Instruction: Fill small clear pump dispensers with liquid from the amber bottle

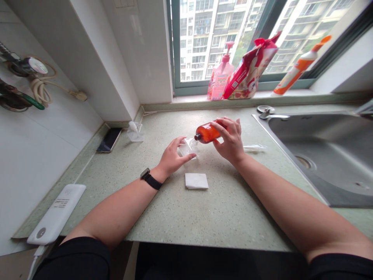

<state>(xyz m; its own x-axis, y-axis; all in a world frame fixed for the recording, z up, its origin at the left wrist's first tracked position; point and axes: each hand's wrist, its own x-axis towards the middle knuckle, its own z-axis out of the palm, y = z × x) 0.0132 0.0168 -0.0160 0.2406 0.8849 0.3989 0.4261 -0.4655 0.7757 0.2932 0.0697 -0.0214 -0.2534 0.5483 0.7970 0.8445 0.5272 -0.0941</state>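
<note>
My right hand (230,142) grips an amber bottle (208,132), tipped on its side with its uncapped dark neck pointing left. The neck is at the mouth of a small clear square bottle (189,147). My left hand (174,156) steadies that clear bottle, thumb on the near side and fingers on the far side. Whether liquid is flowing, I cannot tell. A folded white tissue (196,181) lies on the counter just in front of the clear bottle. To the left stands a clear angular object with a white top (135,131).
A phone (109,140) and a white power bank (57,214) with a cable lie at left. The steel sink (323,155) is at right, beside a thin whitish item (255,148). A pink pump bottle (221,77), red bag (250,70) and orange-white bottle (297,70) line the sill.
</note>
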